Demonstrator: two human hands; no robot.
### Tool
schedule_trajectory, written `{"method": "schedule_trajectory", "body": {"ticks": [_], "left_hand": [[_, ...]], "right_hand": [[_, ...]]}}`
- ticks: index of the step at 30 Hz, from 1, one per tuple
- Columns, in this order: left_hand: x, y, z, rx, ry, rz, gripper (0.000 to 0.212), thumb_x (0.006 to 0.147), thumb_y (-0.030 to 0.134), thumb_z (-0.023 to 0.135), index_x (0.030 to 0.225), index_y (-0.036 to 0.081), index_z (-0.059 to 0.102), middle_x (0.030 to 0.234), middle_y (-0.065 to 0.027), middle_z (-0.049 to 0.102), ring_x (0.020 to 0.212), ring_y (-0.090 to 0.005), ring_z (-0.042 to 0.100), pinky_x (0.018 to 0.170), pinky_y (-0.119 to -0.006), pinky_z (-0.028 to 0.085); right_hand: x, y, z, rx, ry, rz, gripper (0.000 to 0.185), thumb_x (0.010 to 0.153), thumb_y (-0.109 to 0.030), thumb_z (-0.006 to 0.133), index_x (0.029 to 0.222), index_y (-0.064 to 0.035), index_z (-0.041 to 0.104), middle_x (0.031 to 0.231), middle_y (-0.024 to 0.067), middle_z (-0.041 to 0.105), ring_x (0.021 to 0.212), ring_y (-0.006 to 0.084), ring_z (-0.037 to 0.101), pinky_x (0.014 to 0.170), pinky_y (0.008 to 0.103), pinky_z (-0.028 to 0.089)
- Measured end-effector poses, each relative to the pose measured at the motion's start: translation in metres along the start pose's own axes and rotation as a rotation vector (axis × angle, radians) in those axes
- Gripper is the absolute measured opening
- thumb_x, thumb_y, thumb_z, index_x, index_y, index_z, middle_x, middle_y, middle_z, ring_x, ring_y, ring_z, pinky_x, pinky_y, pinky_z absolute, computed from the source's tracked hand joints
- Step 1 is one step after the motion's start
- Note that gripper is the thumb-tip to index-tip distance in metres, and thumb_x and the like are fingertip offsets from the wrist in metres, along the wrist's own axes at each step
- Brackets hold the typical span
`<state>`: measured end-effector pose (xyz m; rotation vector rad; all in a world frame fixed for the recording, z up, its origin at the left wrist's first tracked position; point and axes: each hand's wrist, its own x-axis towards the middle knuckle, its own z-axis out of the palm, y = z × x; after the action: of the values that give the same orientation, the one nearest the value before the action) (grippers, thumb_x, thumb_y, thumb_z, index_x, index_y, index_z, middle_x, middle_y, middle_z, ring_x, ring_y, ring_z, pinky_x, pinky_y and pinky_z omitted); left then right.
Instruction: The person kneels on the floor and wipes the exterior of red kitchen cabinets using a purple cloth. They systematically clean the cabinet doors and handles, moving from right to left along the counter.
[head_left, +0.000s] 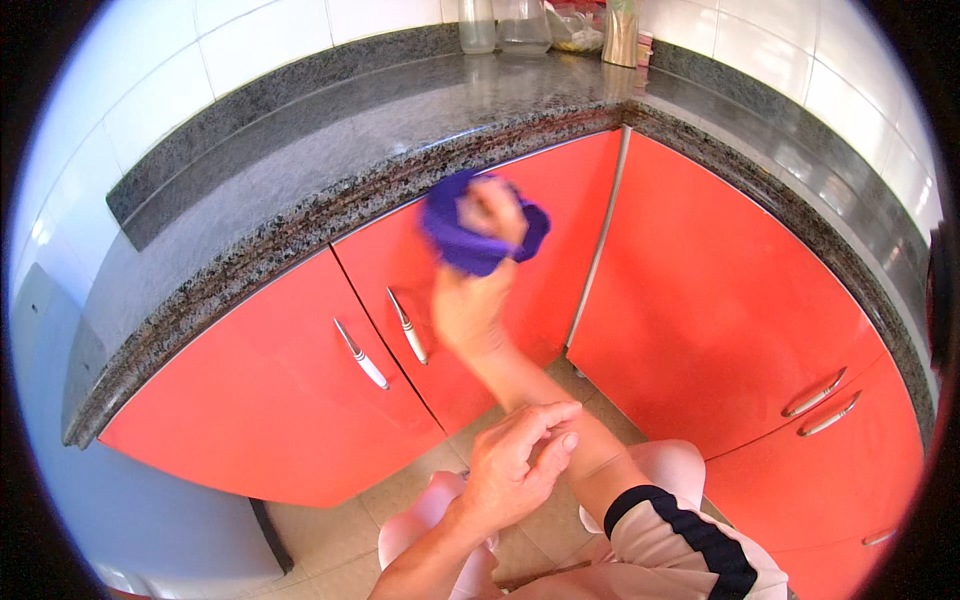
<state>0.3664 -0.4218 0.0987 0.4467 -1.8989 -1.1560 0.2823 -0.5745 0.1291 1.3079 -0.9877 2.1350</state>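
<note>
My right hand is shut on a bunched purple cloth, blurred as if in motion. The cloth is in front of the upper part of a red cabinet door, just below the countertop edge. Whether it touches the door I cannot tell. Nearer to me, my left hand holds nothing, its thumb apart from the fingers. It overlaps my right forearm in the picture, and contact between them is unclear.
A dark granite countertop bends around the corner. On it stand a glass bottle, a clear flask-shaped vessel and a plastic bag. Metal handles with white grips, such as this one, stick out from the doors. Floor tiles lie below.
</note>
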Motion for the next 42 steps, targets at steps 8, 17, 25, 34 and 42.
{"method": "schedule_trajectory", "body": {"ticks": [8, 17, 25, 34, 42], "left_hand": [[-0.006, -0.004, -0.016, -0.089, 0.131, -0.072, 0.02, 0.09, 0.009, 0.059, 0.106, -0.003, 0.06, 0.096, -0.0128, 0.068, 0.089, -0.0177, 0.065, 0.081, -0.03, 0.051], [-0.008, -0.002, -0.013, -0.145, 0.185, -0.034, 0.017, 0.09, 0.007, 0.058, 0.104, -0.003, 0.06, 0.096, -0.0123, 0.068, 0.088, -0.0175, 0.065, 0.081, -0.03, 0.051], [-0.009, -0.003, -0.018, -0.157, 0.19, -0.081, 0.017, 0.09, 0.005, 0.057, 0.105, -0.003, 0.06, 0.095, -0.0127, 0.067, 0.088, -0.0183, 0.065, 0.08, -0.031, 0.051], [-0.003, 0.003, -0.008, -0.11, 0.122, -0.1, 0.017, 0.09, 0.006, 0.057, 0.104, -0.003, 0.06, 0.095, -0.0112, 0.068, 0.088, -0.0158, 0.065, 0.079, -0.03, 0.051], [-0.003, -0.007, -0.01, -0.199, 0.177, -0.083, 0.019, 0.091, 0.008, 0.057, 0.106, -0.003, 0.059, 0.096, -0.0112, 0.067, 0.09, -0.0166, 0.064, 0.081, -0.031, 0.051]], "right_hand": [[0.009, -0.034, 0.004, -0.098, -0.387, -0.573, 0.02, 0.071, -0.017, 0.057, 0.089, -0.0119, 0.063, 0.106, 0.0041, 0.057, 0.104, 0.025, 0.052, 0.087, 0.0444, 0.039], [-0.011, -0.049, 0.012, -0.022, -0.378, -0.517, 0.021, 0.073, -0.014, 0.056, 0.093, -0.0097, 0.062, 0.108, 0.0071, 0.057, 0.11, 0.0304, 0.051, 0.094, 0.0475, 0.039], [-0.018, 0.001, -0.036, -0.084, -0.341, -0.224, 0.031, 0.064, 0.005, 0.056, 0.094, 0.0002, 0.061, 0.108, 0.0153, 0.058, 0.11, 0.0378, 0.05, 0.096, 0.0484, 0.038], [-0.003, -0.032, -0.013, -0.097, -0.355, -0.335, 0.022, 0.066, -0.008, 0.058, 0.088, -0.0076, 0.063, 0.1, 0.0078, 0.059, 0.098, 0.03, 0.054, 0.082, 0.0415, 0.045], [-0.022, -0.032, -0.027, -0.007, -0.645, -0.547, 0.014, 0.066, -0.013, 0.062, 0.079, -0.0086, 0.063, 0.102, 0.0043, 0.06, 0.106, 0.0262, 0.054, 0.086, 0.0413, 0.042]]}}
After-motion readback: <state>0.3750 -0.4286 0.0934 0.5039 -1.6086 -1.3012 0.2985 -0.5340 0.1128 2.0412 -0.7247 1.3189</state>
